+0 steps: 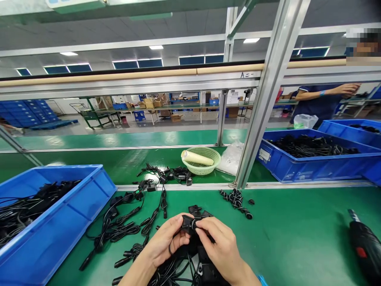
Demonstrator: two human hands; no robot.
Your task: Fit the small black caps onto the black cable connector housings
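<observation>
My left hand [169, 238] grips a small black plastic part [187, 223] between thumb and fingers, low in the middle of the head view. The fingertips of my right hand [218, 242] pinch a small dark round piece [194, 224] with a light edge against the right side of that part. A thin black cable hangs beside my left fingers. Under and around both hands lies a pile of black parts and cables [178, 270]. Small black round pieces with light edges [236, 198] lie in a cluster beyond my right hand.
Blue bins of black cables stand at the left [98, 190] and right [285, 169]. Bundled cables [125, 230] lie left of my hands. A green basket [202, 170] holds a pale roll. A black power tool [364, 246] lies at right. A person stands behind the right bins.
</observation>
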